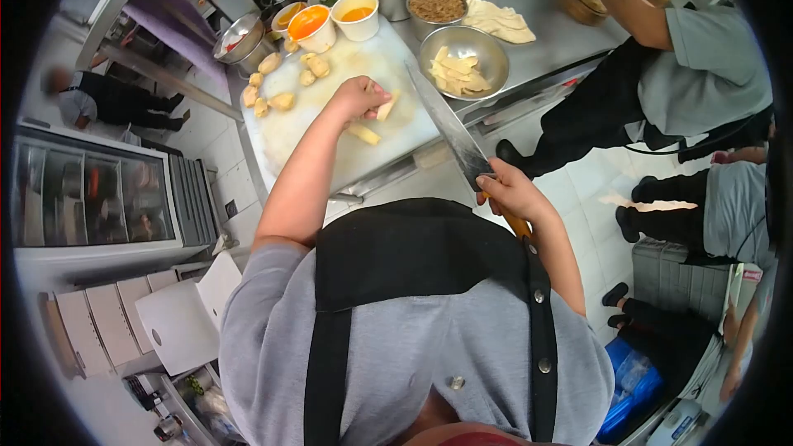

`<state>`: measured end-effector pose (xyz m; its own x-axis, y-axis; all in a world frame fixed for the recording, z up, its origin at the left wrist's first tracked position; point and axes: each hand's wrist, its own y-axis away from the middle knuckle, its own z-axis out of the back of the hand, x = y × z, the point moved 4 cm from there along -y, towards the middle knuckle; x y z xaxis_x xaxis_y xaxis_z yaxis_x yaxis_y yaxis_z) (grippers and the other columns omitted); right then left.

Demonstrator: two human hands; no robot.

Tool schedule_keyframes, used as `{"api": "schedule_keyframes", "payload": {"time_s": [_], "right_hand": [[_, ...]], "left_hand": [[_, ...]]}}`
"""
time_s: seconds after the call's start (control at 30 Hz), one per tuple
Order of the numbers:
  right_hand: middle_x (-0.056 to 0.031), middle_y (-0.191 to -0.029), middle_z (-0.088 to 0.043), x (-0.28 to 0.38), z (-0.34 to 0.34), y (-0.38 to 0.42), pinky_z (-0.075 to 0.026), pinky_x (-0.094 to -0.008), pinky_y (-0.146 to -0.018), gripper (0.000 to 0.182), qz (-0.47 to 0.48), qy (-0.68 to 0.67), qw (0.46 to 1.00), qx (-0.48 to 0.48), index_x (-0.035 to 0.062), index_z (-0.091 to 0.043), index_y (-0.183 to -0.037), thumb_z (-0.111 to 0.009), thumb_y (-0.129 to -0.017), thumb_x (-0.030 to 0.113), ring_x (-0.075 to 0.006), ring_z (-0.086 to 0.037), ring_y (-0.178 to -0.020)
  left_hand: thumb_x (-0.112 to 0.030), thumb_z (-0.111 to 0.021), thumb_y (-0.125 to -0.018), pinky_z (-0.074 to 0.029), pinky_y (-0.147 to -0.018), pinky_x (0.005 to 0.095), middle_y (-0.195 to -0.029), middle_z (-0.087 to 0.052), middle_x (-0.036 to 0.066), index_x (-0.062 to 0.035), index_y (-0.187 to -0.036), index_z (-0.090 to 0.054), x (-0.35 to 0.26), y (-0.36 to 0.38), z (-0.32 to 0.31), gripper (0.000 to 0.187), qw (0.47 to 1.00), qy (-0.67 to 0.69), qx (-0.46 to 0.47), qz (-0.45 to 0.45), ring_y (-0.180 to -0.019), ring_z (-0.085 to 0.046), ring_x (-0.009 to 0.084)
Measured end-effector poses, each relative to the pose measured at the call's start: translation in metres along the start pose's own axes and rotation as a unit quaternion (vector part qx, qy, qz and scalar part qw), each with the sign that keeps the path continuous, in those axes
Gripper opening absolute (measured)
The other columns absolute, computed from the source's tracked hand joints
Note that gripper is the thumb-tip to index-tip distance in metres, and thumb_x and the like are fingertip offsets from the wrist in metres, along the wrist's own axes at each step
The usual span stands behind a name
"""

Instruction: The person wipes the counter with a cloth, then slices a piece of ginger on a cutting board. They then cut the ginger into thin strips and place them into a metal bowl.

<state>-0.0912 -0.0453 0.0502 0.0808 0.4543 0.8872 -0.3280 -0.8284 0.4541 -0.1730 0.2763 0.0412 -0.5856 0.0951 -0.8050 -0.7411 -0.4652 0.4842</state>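
My left hand (360, 99) rests on the white cutting board (330, 128) and holds a pale cut piece (387, 105) between its fingers. Another pale strip (363, 134) lies just below that hand on the board. My right hand (512, 192) grips the handle of a large cleaver (446, 128), whose blade points up and away over the board's right edge. Several peeled yellowish chunks (281, 83) lie at the board's far left. A steel bowl (464, 58) to the right of the board holds cut pale strips.
Cups of orange sauce (312, 26) and steel containers (438, 4) stand beyond the board on the steel counter (545, 25). Another person (686, 74) leans on the counter at right. More people stand or sit at right, and one crouches at far left (99, 99).
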Motion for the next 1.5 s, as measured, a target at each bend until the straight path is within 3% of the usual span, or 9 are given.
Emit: {"api": "schedule_keyframes", "payload": {"time_s": [0.1, 0.2, 0.3, 0.73, 0.93, 1.13, 1.27, 1.37, 1.5], "right_hand": [[-0.0064, -0.071, -0.062, -0.002, -0.010, -0.008, -0.042, -0.0261, -0.046, 0.019, -0.020, 0.029, 0.999, -0.001, 0.0023, -0.051, -0.103, -0.052, -0.094, 0.020, -0.0110, -0.051, -0.049], [-0.0073, -0.072, -0.062, -0.012, -0.013, -0.018, -0.042, -0.0267, -0.046, 0.021, -0.024, 0.034, 0.999, 0.002, 0.0014, -0.049, -0.104, -0.052, -0.094, 0.019, -0.0120, -0.052, -0.048], [-0.0075, -0.072, -0.062, -0.023, -0.015, -0.023, -0.043, -0.0271, -0.046, 0.022, -0.032, 0.046, 0.998, 0.001, 0.0005, -0.047, -0.105, -0.051, -0.094, 0.019, -0.0123, -0.052, -0.048], [-0.0079, -0.071, -0.060, -0.040, -0.019, -0.022, -0.040, -0.0302, -0.042, 0.017, -0.023, 0.014, 1.000, -0.011, 0.0042, -0.047, -0.098, -0.052, -0.092, 0.018, -0.0134, -0.048, -0.046], [-0.0084, -0.071, -0.060, -0.046, -0.019, -0.025, -0.039, -0.0305, -0.041, 0.017, -0.020, -0.003, 1.000, -0.005, 0.0048, -0.043, -0.097, -0.052, -0.092, 0.019, -0.0134, -0.047, -0.046], [-0.0084, -0.071, -0.060, -0.055, -0.018, -0.029, -0.039, -0.0306, -0.042, 0.017, -0.005, -0.006, 1.000, -0.002, 0.0046, -0.044, -0.097, -0.052, -0.092, 0.019, -0.0134, -0.048, -0.047], [-0.0081, -0.071, -0.060, -0.048, -0.015, -0.026, -0.040, -0.0308, -0.043, 0.018, -0.005, 0.025, 1.000, -0.008, 0.0043, -0.045, -0.099, -0.052, -0.092, 0.019, -0.0136, -0.049, -0.048], [-0.0085, -0.073, -0.061, -0.047, -0.014, -0.028, -0.041, -0.0309, -0.044, 0.020, -0.009, 0.028, 1.000, -0.002, 0.0042, -0.046, -0.103, -0.052, -0.092, 0.020, -0.0138, -0.050, -0.049], [-0.0098, -0.075, -0.061, -0.036, -0.011, -0.021, -0.042, -0.0315, -0.044, 0.027, -0.033, 0.009, 0.999, -0.006, 0.0041, -0.047, -0.112, -0.054, -0.091, 0.020, -0.0143, -0.052, -0.050]], "left_hand": [[-0.025, -0.069, -0.087, -0.048, -0.068, 0.0227, -0.081, -0.060, 0.005, -0.0036, -0.096, -0.058, 0.008, -0.001, 0.012, 0.026, 0.972, -0.199, -0.106, -0.067, -0.079, -0.059, 0.0114], [-0.022, -0.061, -0.091, -0.050, -0.079, 0.0277, -0.092, -0.061, 0.009, -0.0008, -0.106, -0.057, 0.015, -0.002, 0.019, 0.026, 0.989, 0.146, 0.006, -0.021, -0.087, -0.060, 0.0155], [-0.012, -0.051, -0.095, -0.053, -0.086, 0.0330, -0.101, -0.059, 0.010, 0.0027, -0.118, -0.053, 0.004, 0.014, 0.018, 0.028, 0.898, 0.412, 0.136, -0.066, -0.091, -0.061, 0.0183], [-0.014, -0.061, -0.093, -0.058, -0.077, 0.0288, -0.088, -0.061, 0.004, -0.0058, -0.097, -0.057, -0.060, -0.002, -0.032, 0.010, 0.932, 0.308, 0.158, -0.108, -0.077, -0.063, 0.0122], [-0.010, -0.056, -0.088, -0.059, -0.072, 0.0284, -0.088, -0.061, 0.008, -0.0019, -0.101, -0.051, -0.096, -0.038, -0.064, 0.016, 0.948, 0.292, 0.057, -0.112, -0.076, -0.064, 0.0162], [-0.020, -0.062, -0.086, -0.054, -0.073, 0.0297, -0.093, -0.065, 0.006, -0.0015, -0.094, -0.060, -0.110, -0.071, -0.082, 0.020, 0.968, -0.048, -0.081, -0.234, -0.081, -0.065, 0.0185], [-0.026, -0.069, -0.086, -0.052, -0.073, 0.0292, -0.086, -0.066, 0.001, -0.0036, -0.085, -0.065, -0.119, -0.052, -0.085, 0.023, 0.772, -0.326, -0.306, -0.451, -0.079, -0.064, 0.0181], [-0.022, -0.070, -0.086, -0.053, -0.070, 0.0277, -0.083, -0.065, 0.002, -0.0031, -0.091, -0.065, -0.118, -0.060, -0.069, 0.021, 0.932, -0.048, -0.142, -0.329, -0.074, -0.063, 0.0153], [-0.014, -0.068, -0.087, -0.054, -0.068, 0.0254, -0.083, -0.064, 0.006, -0.0021, -0.096, -0.058, -0.105, -0.048, -0.042, 0.018, 0.965, 0.137, -0.068, -0.214, -0.073, -0.063, 0.0137]]}}
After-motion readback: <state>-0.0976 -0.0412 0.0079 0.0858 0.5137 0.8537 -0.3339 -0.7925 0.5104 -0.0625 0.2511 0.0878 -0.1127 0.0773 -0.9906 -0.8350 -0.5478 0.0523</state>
